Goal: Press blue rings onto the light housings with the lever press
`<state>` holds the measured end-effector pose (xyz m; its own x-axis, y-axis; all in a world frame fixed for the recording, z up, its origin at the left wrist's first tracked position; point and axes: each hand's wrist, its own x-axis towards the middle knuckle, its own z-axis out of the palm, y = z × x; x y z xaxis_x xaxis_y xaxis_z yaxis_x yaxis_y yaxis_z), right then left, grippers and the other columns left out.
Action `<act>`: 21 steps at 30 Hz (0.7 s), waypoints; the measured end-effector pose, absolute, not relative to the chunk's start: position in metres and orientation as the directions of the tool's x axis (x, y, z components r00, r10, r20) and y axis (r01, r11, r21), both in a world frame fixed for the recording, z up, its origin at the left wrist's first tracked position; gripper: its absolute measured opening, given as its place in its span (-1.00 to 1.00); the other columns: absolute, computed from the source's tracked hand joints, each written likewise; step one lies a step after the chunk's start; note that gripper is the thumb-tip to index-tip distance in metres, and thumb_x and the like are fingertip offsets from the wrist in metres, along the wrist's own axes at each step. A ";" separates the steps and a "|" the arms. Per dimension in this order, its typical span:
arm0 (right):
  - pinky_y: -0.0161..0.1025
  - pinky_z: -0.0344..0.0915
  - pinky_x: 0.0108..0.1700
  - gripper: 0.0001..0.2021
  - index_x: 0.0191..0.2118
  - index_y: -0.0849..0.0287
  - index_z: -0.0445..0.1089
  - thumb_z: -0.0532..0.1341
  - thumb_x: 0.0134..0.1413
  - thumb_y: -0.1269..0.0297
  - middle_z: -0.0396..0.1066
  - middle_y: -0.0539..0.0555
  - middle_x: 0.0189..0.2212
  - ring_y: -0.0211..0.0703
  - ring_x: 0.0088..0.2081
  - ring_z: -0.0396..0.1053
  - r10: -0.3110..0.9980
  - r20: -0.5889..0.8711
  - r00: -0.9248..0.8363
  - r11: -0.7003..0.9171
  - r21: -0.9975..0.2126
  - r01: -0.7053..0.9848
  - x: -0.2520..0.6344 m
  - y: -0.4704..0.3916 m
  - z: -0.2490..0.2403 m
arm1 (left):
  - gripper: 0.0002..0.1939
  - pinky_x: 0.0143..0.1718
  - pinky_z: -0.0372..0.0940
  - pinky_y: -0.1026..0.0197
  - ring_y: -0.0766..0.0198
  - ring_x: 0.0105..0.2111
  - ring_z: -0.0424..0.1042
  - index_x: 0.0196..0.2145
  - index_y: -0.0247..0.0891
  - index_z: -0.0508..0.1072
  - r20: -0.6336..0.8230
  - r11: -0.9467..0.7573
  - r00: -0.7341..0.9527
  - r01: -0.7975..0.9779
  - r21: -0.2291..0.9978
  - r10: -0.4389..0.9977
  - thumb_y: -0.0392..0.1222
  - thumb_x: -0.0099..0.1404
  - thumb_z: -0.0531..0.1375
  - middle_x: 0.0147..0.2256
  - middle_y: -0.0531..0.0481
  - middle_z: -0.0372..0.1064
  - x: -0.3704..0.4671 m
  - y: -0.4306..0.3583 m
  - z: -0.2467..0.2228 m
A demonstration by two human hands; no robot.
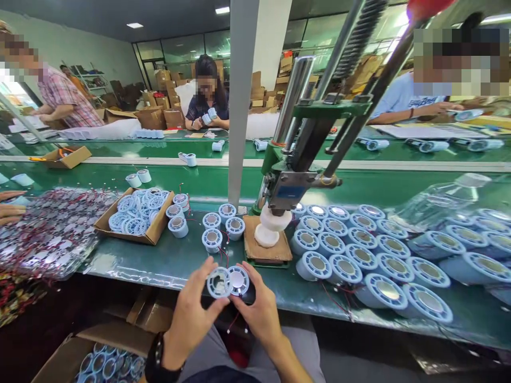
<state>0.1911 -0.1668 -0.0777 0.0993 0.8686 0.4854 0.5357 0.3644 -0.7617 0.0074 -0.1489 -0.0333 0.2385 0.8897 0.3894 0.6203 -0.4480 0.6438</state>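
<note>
My left hand point(195, 303) holds a light blue slotted ring point(218, 283) between thumb and fingers. In my right hand point(259, 306) is a light blue round part point(238, 280) with a silver disc in its centre and thin wires hanging below. Ring and round part meet edge to edge in front of me, over the bench edge. Just beyond them several blue cylinders point(212, 240) stand upright on the green bench. A press point(293, 186) with white round pads point(266, 235) over a brown board stands ahead to the right.
A cardboard box of blue rings point(171, 217) sits left of centre, beside wired parts point(59, 234) on plastic. Many finished-looking cylinders point(361, 255) and a clear bottle point(443, 199) are at right. Below left is a box of cylinders point(64, 356). People work across the bench.
</note>
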 end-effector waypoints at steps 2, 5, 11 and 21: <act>-0.22 0.43 0.09 -0.38 0.24 0.17 0.21 0.21 0.00 0.45 0.41 0.15 0.08 -0.09 0.06 0.44 0.868 0.486 0.103 0.370 -0.769 0.521 0.190 -0.167 -0.081 | -0.36 0.13 0.34 0.00 0.05 0.13 0.38 0.29 -0.14 0.15 0.398 -0.531 0.354 0.610 0.587 0.846 -0.20 0.30 0.23 0.17 -0.14 0.33 0.031 -0.154 -0.024; -0.20 0.43 0.10 -0.37 0.26 0.16 0.19 0.18 0.01 0.46 0.40 0.15 0.08 -0.09 0.07 0.44 0.869 0.482 0.114 0.369 -0.783 0.500 0.191 -0.167 -0.084 | -0.32 0.14 0.34 -0.03 0.03 0.15 0.35 0.30 -0.17 0.12 0.388 -0.548 0.388 0.631 0.550 0.836 -0.30 0.27 0.20 0.20 -0.15 0.30 0.050 -0.153 -0.019; -0.18 0.41 0.12 -0.36 0.29 0.11 0.15 0.21 0.06 0.45 0.40 0.12 0.10 -0.09 0.08 0.43 0.859 0.493 0.136 0.381 -0.794 0.473 0.189 -0.167 -0.085 | -0.34 0.15 0.33 -0.06 0.04 0.14 0.36 0.27 -0.18 0.15 0.369 -0.454 0.274 0.655 0.605 0.888 -0.30 0.24 0.21 0.17 -0.17 0.33 0.055 -0.153 -0.027; -0.19 0.44 0.09 -0.28 0.39 0.12 0.01 0.20 0.12 0.43 0.36 0.16 0.13 -0.07 0.10 0.41 0.850 0.519 0.090 0.402 -0.750 0.525 0.189 -0.166 -0.076 | -0.28 0.19 0.28 -0.06 0.06 0.18 0.32 0.33 -0.11 0.03 0.300 -0.362 0.204 0.590 0.722 0.932 -0.24 0.28 0.18 0.17 -0.14 0.33 0.057 -0.155 -0.030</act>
